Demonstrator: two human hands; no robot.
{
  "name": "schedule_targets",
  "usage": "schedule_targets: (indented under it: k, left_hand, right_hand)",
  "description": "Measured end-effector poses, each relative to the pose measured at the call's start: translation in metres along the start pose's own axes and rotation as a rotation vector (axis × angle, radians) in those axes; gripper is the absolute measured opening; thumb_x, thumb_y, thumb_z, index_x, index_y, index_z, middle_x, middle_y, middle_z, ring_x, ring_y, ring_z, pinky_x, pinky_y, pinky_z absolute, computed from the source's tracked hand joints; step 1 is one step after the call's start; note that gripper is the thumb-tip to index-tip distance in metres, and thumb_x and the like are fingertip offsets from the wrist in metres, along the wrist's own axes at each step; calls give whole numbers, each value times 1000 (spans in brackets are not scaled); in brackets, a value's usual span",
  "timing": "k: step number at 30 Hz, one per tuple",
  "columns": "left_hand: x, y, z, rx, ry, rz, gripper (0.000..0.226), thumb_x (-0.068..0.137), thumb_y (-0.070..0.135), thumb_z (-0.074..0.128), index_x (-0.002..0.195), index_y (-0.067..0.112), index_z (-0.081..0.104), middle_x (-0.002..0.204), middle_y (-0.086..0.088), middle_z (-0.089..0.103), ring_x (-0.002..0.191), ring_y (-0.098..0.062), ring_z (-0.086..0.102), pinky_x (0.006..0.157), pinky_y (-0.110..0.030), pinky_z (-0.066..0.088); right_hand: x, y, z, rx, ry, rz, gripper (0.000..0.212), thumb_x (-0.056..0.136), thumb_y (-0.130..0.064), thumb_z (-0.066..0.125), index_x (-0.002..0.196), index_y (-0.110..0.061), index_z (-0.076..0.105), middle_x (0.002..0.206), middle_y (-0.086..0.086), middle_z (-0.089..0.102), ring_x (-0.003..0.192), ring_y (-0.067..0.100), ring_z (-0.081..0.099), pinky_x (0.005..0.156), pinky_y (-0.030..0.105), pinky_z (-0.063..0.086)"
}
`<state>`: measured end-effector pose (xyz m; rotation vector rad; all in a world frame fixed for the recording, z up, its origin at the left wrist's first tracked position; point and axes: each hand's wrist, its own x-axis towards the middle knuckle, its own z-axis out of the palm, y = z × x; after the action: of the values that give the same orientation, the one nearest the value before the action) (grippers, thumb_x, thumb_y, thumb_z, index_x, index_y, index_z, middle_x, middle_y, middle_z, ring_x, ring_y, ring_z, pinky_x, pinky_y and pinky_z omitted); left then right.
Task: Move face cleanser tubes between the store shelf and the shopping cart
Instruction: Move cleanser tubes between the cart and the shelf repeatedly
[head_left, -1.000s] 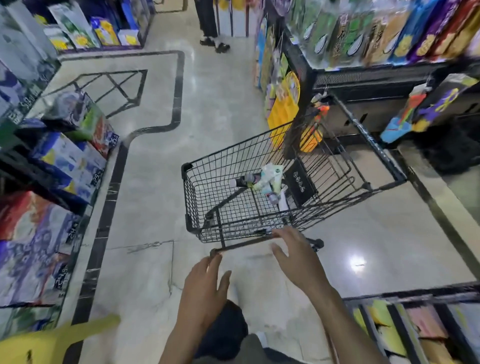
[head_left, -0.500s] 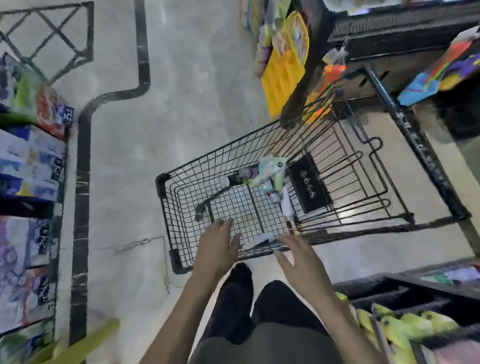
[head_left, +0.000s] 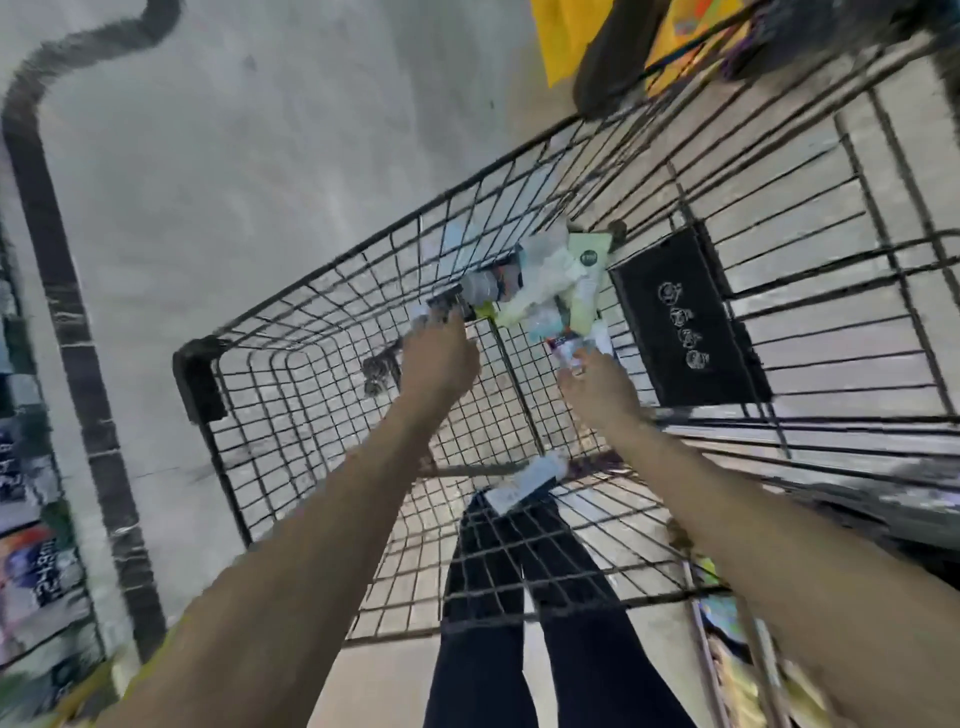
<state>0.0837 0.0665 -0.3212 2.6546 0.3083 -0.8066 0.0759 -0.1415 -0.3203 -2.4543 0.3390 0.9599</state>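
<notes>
We are reaching both arms down into the shopping cart (head_left: 249, 332), and the pile of face cleanser tubes (head_left: 550, 283) is lying on the wire floor just beyond our fingertips. Our left hand (head_left: 439, 358) is curling its fingers at the dark-capped tube (head_left: 467, 296) at the pile's near-left end; the blur is keeping us from telling whether it is gripping yet. Our right hand (head_left: 602, 387) is touching a small tube (head_left: 569, 348) at its fingertips, fingers bent, hold likewise unclear. To do this well, we are judging it best to take one tube per hand around the body, not the cap, and lift straight up past the wire sides. The tubes are looking pale green, white and clear, soft and slippery, overlapping loosely. One white tube (head_left: 527, 480) is lying apart, nearer us, behind both wrists.
</notes>
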Motion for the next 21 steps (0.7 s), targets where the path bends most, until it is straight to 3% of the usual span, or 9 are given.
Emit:
schedule_targets:
  k: [5, 11, 13, 17, 19, 21]
  left_hand:
    - [72, -21, 43, 84, 28, -53, 49, 101, 18, 41, 149, 7, 39, 155, -20, 40, 143, -39, 37, 116, -55, 35]
    - [102, -45, 70, 204, 114, -51, 44, 98, 22, 56, 139, 8, 48, 141, -20, 49, 130, -41, 45, 101, -55, 46]
    - [103, -47, 71, 209, 115, -77, 45, 99, 31, 57, 138, 8, 50, 140, -19, 48, 128, -41, 45, 100, -55, 45]
    - [96, -50, 75, -18, 26, -188, 47, 93, 41, 61, 126, 7, 59, 127, -19, 55, 116, -41, 55, 96, -53, 50]
    - [89, -52, 78, -224, -23, -273, 52, 88, 38, 71, 128, 7, 58, 122, -15, 59, 111, -36, 59, 92, -46, 52]
    - [80, -51, 83, -405, -75, -350, 57, 85, 29, 79, 128, 5, 52, 115, -11, 62, 102, -28, 60, 79, -37, 48]
  right_hand:
    - [84, 30, 38, -133, 44, 10, 37, 98, -40, 56, 121, -12, 58, 113, 17, 64, 100, 39, 66, 79, 44, 56]
    - [114, 33, 62, -141, 169, -4, 34, 96, -31, 68, 119, -6, 61, 114, 19, 67, 108, 40, 62, 83, 44, 50]
    - [115, 30, 65, -164, 212, 34, 34, 94, -29, 70, 119, -9, 60, 114, 18, 67, 109, 40, 61, 75, 42, 48]
    - [104, 30, 74, -54, 200, 152, 42, 88, -36, 76, 117, -13, 56, 110, 13, 68, 102, 36, 64, 71, 37, 43]
    - [95, 31, 79, 139, 166, 244, 49, 84, -30, 81, 123, -15, 54, 112, 9, 66, 99, 32, 65, 76, 36, 48]
    - [90, 33, 85, 353, 122, 340, 56, 83, -20, 82, 131, -14, 53, 110, 5, 62, 93, 25, 61, 79, 32, 46]
